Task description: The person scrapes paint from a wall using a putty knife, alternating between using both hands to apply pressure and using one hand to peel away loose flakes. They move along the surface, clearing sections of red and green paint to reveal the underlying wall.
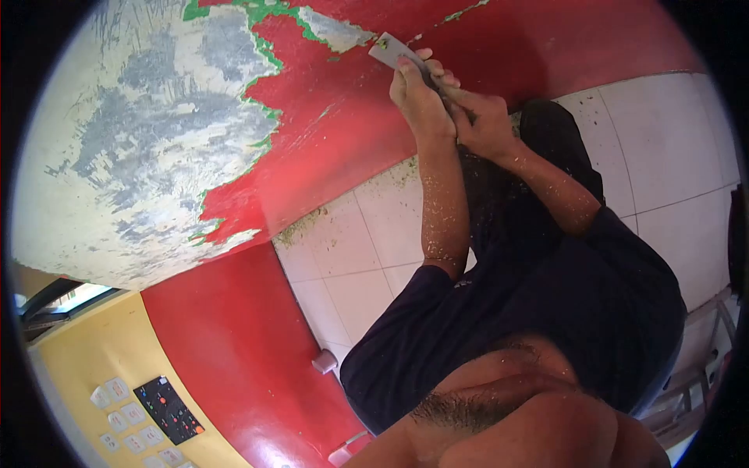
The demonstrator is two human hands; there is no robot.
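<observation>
Both hands are on a scraper with a flat grey blade (388, 51), and its edge meets the painted wall at the top centre. My left hand (420, 101) is closed around the scraper near the blade, with a finger pressed on it. Behind it, my right hand (488, 129) wraps the handle end, which is mostly hidden by fingers. Small green paint flakes lie on the blade. The wall has red paint (328, 117) with ragged green edges beside a bare, patchy white and grey area (172, 132). Pale flecks cover both forearms.
Paint flakes (312, 226) are scattered on the white tiled floor (343, 249) along the wall's foot. A small cylindrical object (324, 361) stands by the red lower wall. A black poster (168, 409) and paper cards hang on the yellow wall. Metal-framed furniture (690, 394) is at the right.
</observation>
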